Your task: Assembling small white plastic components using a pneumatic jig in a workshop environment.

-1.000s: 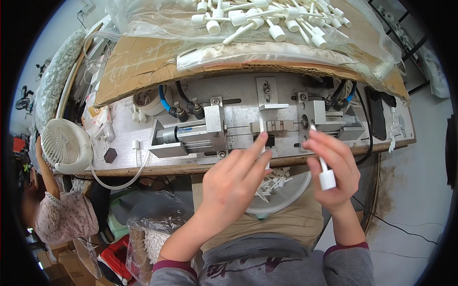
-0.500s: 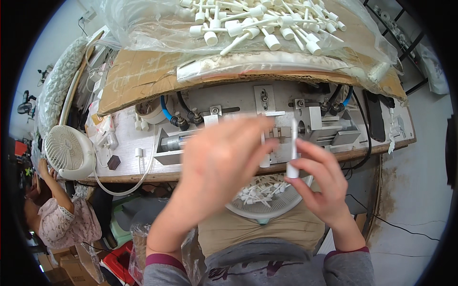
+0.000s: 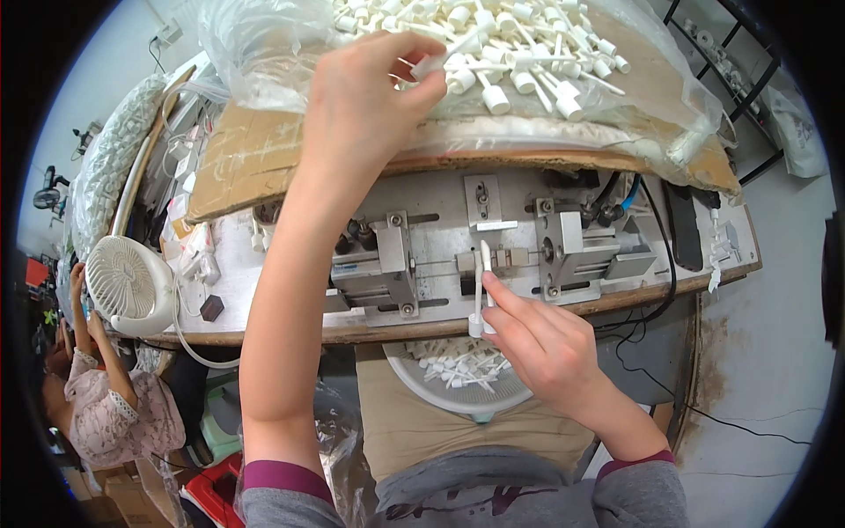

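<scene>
My left hand (image 3: 365, 101) reaches over the far pile, its fingertips pinched on the cap of a white capped applicator stick (image 3: 429, 67). My right hand (image 3: 550, 356) is closed on another white applicator stick (image 3: 487, 257), held nearly upright in front of the metal fixture; its lower end is partly hidden by the fingers. Right beside that one, a second capped stick (image 3: 477, 304) stands at the small middle block (image 3: 510, 258), cap downward. Whether the right fingers touch it too, I cannot tell. The pile of white capped sticks (image 3: 524, 79) lies on plastic film over cardboard.
Metal clamp units stand left (image 3: 396, 264) and right (image 3: 572, 246) of the middle block. A white basket (image 3: 422, 394) of white sticks rests at my lap. A white fan (image 3: 130, 283) stands at the bench's left, near another person (image 3: 123, 405). Black cables hang on the right.
My left hand has moved from the fixture up to the far pile and pinches a stick there. My right hand has shifted left and slightly down with its stick, toward the middle block.
</scene>
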Action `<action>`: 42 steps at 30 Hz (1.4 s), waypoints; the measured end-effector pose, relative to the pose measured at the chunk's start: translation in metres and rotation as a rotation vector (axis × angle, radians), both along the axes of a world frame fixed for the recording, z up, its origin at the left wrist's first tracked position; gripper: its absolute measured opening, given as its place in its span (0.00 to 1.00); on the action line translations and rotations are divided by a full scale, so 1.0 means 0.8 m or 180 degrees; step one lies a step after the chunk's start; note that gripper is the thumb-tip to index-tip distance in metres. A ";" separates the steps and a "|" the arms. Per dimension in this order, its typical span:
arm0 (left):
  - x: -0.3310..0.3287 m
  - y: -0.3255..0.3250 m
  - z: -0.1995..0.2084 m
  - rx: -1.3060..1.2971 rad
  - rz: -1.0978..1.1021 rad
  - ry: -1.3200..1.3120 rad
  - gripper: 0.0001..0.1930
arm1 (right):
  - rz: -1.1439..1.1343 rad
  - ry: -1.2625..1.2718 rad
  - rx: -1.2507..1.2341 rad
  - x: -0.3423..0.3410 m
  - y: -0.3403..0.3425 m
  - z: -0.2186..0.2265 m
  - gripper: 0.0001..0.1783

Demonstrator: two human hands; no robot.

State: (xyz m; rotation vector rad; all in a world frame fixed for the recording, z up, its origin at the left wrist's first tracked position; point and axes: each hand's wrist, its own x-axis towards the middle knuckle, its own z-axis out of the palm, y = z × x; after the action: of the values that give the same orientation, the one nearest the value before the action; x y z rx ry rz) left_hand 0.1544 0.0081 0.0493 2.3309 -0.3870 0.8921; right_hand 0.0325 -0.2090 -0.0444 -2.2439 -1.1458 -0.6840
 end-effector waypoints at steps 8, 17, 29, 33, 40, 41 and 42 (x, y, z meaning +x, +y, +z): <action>-0.098 -0.021 -0.003 -0.0718 -0.0664 0.0136 0.13 | -0.0196 0.0139 -0.0658 0.004 0.006 0.009 0.09; -0.176 -0.019 -0.026 -0.0208 -0.0487 0.0248 0.17 | -0.0044 0.0526 -0.1035 0.014 0.011 0.047 0.10; -0.195 -0.066 -0.103 0.1127 -0.0263 0.0717 0.13 | -0.0813 0.0179 -0.1474 0.221 0.088 0.147 0.22; -0.184 -0.061 -0.100 0.1059 -0.0361 0.0691 0.12 | -0.0657 0.0150 -0.1848 0.240 0.097 0.145 0.19; -0.185 -0.061 -0.105 0.1114 -0.0324 0.0724 0.13 | -0.0388 -0.0119 -0.0344 0.256 0.038 0.135 0.11; -0.185 -0.059 -0.102 0.1097 -0.0360 0.0766 0.14 | -0.0331 0.0192 0.0099 0.256 0.031 0.138 0.10; -0.184 -0.058 -0.099 0.1080 -0.0405 0.0801 0.14 | -0.0331 0.0518 0.0426 0.249 0.025 0.145 0.09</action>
State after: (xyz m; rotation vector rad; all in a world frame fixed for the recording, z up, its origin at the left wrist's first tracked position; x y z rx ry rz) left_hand 0.0070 -0.0380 -0.0299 2.6512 -0.6101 0.4927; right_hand 0.2319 -0.1889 0.0717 -2.2119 -0.8844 -0.5882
